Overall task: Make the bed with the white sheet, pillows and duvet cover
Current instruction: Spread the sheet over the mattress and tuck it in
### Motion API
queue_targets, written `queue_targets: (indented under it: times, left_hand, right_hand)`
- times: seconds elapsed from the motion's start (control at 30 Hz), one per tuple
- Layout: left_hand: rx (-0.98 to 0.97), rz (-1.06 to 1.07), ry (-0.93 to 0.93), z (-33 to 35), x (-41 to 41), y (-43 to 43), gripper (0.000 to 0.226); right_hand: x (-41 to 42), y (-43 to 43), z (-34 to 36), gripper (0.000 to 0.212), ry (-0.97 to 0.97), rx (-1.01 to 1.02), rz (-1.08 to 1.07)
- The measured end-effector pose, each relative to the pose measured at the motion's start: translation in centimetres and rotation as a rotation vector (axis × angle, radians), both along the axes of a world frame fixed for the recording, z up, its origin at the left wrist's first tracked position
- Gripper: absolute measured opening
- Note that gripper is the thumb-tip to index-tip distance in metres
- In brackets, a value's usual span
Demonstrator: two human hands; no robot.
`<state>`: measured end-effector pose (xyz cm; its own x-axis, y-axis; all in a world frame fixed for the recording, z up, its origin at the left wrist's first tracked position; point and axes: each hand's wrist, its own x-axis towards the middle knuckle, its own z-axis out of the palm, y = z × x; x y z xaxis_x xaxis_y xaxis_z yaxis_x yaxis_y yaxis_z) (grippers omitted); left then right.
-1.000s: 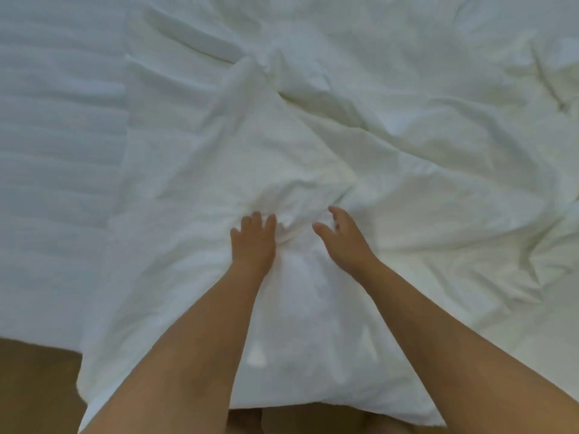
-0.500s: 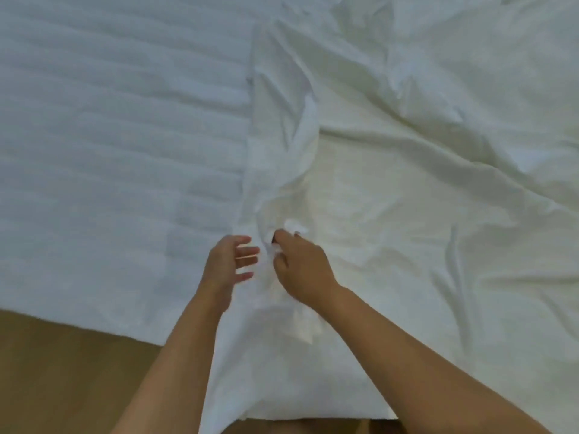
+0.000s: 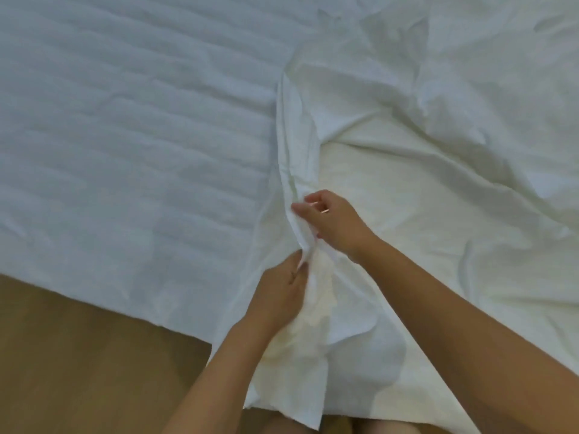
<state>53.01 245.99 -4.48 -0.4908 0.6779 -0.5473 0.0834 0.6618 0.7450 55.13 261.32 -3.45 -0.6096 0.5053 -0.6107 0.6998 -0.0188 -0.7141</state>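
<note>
Where the white sheet (image 3: 423, 158) lies crumpled over the right half of the quilted bed (image 3: 125, 136), I see its left edge gathered into a raised ridge. My left hand (image 3: 280, 296) pinches that ridge low down; my right hand (image 3: 332, 223) grips it just above.

A person's left hand (image 3: 279, 296) and right hand (image 3: 335, 227) reach in on bare, sleeveless forearms, a thin ring (image 3: 325, 210) on one right finger.
</note>
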Motion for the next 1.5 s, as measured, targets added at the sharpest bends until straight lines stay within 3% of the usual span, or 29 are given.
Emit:
queue_targets:
  times: [0.07, 0.13, 0.17, 0.27, 0.33, 0.4, 0.47, 0.53, 0.57, 0.63, 0.67, 0.7, 0.77, 0.83, 0.87, 0.93, 1.0, 1.07, 1.1, 1.17, 1.23, 1.3, 1.37, 1.4, 1.5]
  left_hand:
    - [-0.042, -0.048, -0.022, -0.2, 1.5, -1.1, 0.031]
    - [-0.053, 0.007, -0.099, -0.5, 1.7, -1.8, 0.025]
    - [-0.047, 0.045, -0.123, -0.5, 1.5, -2.0, 0.025]
    - [-0.068, 0.155, -0.056, -0.8, 0.6, -1.9, 0.032]
    - [-0.159, 0.208, 0.064, -1.2, -0.1, -1.3, 0.027]
    - [-0.256, 0.230, 0.192, -0.7, -1.2, -0.4, 0.033]
    - [-0.132, 0.279, 0.211, 0.2, -1.8, 1.1, 0.042]
    - [0.095, 0.336, 0.034, 2.0, -2.1, 3.5, 0.018]
    - [0.157, 0.347, -0.073, 2.7, -2.1, 4.7, 0.019]
    - [0.134, 0.290, -0.164, 3.0, -2.1, 6.3, 0.035]
    - [0.065, 0.213, -0.122, 2.9, -2.2, 6.8, 0.045]
    - [-0.012, 0.132, -0.047, 2.8, -2.1, 7.1, 0.043]
    - [-0.082, -0.032, 0.094, 2.5, -1.5, 7.2, 0.022]
    - [-0.033, -0.219, 0.167, 2.7, -0.1, 6.7, 0.015]
    - [0.001, -0.329, 0.177, 2.8, 1.0, 6.4, 0.017]
    - [0.042, -0.548, 0.150, 3.2, 3.2, 5.1, 0.024]
    - [0.024, -0.667, 0.067, 2.8, 4.3, 3.9, 0.031]
    - [-0.025, -0.597, -0.085, 2.4, 4.2, 3.5, 0.026]
    - [-0.032, -0.507, -0.091, 2.1, 4.0, 3.8, 0.009]
    - [-0.008, -0.216, 0.099, 1.2, 3.0, 5.3, 0.045]
    - [0.056, 0.017, 0.182, 0.9, 2.1, 7.8, 0.075]
    - [0.029, 0.007, 0.041, 0.7, 2.5, 10.6, 0.084]
    - [-0.019, -0.068, -0.107, 0.5, 4.2, 12.5, 0.061]
    - [-0.015, -0.021, -0.152, 0.3, 5.1, 12.9, 0.043]
    - [0.040, 0.155, -0.164, 0.2, 6.5, 12.0, 0.020]
  right_hand:
    - [-0.3, -1.1, -1.0, 0.041, -0.132, 0.135, 0.152]
    - [0.4, -2.2, -2.1, 0.020, -0.184, 0.185, 0.105]
    - [0.9, -2.6, -2.4, 0.008, -0.194, 0.179, 0.037]
    - [2.4, -3.0, -2.6, 0.023, -0.111, 0.086, -0.309]
    - [3.0, -2.8, -1.6, 0.023, -0.018, -0.047, -0.600]
    - [3.7, -2.7, 0.1, 0.018, 0.044, -0.198, -0.676]
    - [4.2, -3.2, 1.6, 0.026, 0.081, -0.272, -0.456]
    - [4.6, -4.5, 3.2, 0.029, 0.069, -0.238, -0.022]
    - [5.0, -5.1, 3.9, 0.025, 0.038, -0.204, 0.217]
    - [6.2, -5.8, 4.3, 0.029, -0.020, -0.191, 0.517]
    - [7.0, -5.6, 4.3, 0.031, -0.028, -0.225, 0.550]
    - [7.8, -5.2, 4.2, 0.027, -0.028, -0.264, 0.481]
    - [9.1, -3.7, 3.8, 0.015, 0.012, -0.309, 0.065]
    - [9.5, -1.8, 3.3, 0.008, 0.128, -0.296, -0.445]
    - [9.5, -1.0, 3.0, 0.005, 0.144, -0.242, -0.538]
    - [9.6, 0.3, 1.9, 0.021, 0.032, -0.083, -0.433]
    - [9.6, 0.9, 1.4, 0.007, -0.114, 0.013, -0.304]
    - [9.7, 1.1, 1.0, 0.012, -0.183, -0.014, -0.386]
    - [9.9, 1.0, 1.1, 0.017, -0.171, -0.051, -0.482]
    - [10.6, 0.8, 1.2, 0.026, -0.081, -0.114, -0.621]
    - [11.6, 0.0, 1.8, 0.028, -0.032, -0.226, -0.492]
    - [12.8, -0.8, 2.5, 0.024, -0.091, -0.314, -0.188]
    - [14.0, -1.0, 2.9, 0.020, -0.181, -0.348, -0.005]
    - [14.7, -0.8, 3.0, 0.017, -0.171, -0.362, -0.031]
    - [15.8, 0.6, 3.0, 0.003, -0.003, -0.392, -0.529]
